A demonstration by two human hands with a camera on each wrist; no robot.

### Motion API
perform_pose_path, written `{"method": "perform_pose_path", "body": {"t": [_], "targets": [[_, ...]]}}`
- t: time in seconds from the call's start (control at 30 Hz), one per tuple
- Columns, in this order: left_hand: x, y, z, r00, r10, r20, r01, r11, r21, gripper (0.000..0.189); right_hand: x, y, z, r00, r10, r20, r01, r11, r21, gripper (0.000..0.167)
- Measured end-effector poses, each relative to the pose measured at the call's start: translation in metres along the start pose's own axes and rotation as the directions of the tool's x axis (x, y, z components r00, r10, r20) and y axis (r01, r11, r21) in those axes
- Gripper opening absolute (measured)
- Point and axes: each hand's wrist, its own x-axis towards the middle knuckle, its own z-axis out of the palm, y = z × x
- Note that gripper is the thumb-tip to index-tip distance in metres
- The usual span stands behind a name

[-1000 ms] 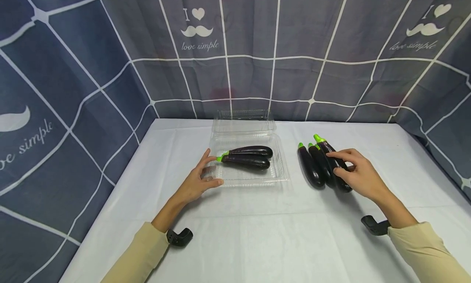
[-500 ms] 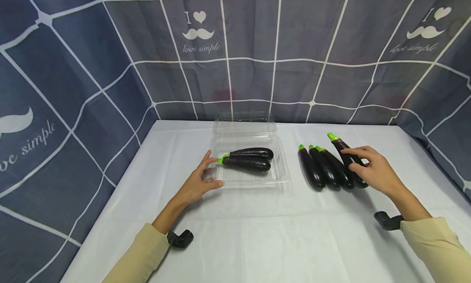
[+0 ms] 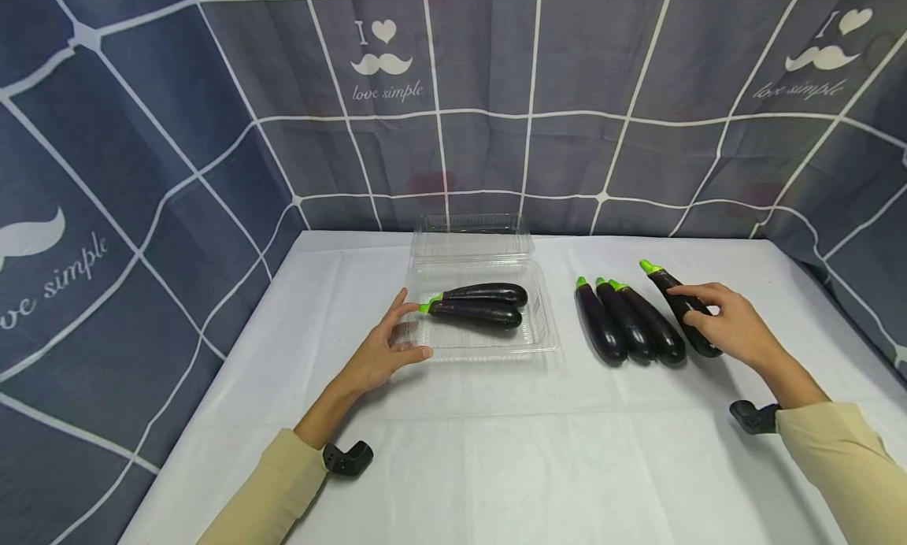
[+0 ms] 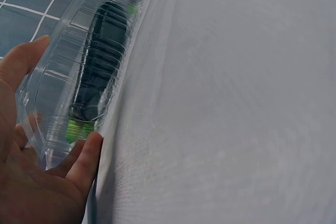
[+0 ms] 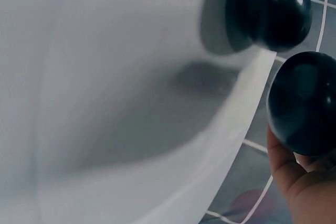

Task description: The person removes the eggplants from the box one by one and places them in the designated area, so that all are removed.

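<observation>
Thumb and fingers spread wide, my left hand point(image 3: 379, 352) rests at the front left corner of a clear plastic clamshell container point(image 3: 534, 336); its fingers point(image 4: 86, 163) touch the wall. In the tray lie two dark eggplants, one point(image 3: 485, 294) behind the other point(image 3: 478, 315), green stems to the left. My right hand point(image 3: 730, 324) grips another eggplant point(image 3: 666, 283) from its right side, its stem pointing away. The right wrist view shows this eggplant's round end point(image 5: 304, 106) apart from the others. Left of it on the table, three eggplants point(image 3: 631, 324) lie side by side.
The container's lid point(image 3: 471, 244) stands open at the back. White cloth point(image 3: 496, 450) covers the table. Grey checked fabric point(image 3: 482, 151) hangs behind it and at both sides. A black wrist device point(image 3: 347, 458) sits on each forearm.
My right hand has moved right with one eggplant, parting it from the other three. My left hand and the container have stayed in place.
</observation>
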Motion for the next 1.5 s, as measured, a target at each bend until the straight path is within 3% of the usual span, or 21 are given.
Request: {"method": "perform_pose_path", "body": {"t": [0.33, 0.67, 0.97, 1.5], "targets": [[0.0, 0.0, 0.001, 1.0, 0.001, 0.008, -0.001, 1.0, -0.004, 0.075, -0.001, 0.015, 0.002, 0.996, 0.019, 0.092, -0.019, 1.0, -0.007, 0.04], [0.0, -0.001, 0.0, 1.0, -0.004, 0.005, 0.004, 1.0, 0.002, 0.077, 0.005, 0.015, 0.004, 0.978, 0.033, 0.207, -0.035, 0.999, 0.006, 0.043], [0.0, 0.001, 0.0, 1.0, -0.017, 0.002, 0.017, 1.0, 0.006, 0.079, 0.007, 0.018, 0.007, 0.975, 0.0, 0.222, 0.009, 0.999, -0.042, 0.045], [0.0, -0.001, 0.0, 1.0, 0.002, 0.006, -0.002, 1.0, 0.019, 0.076, 0.009, 0.02, 0.01, 0.972, 0.009, 0.235, 0.003, 0.999, -0.054, 0.045]]}}
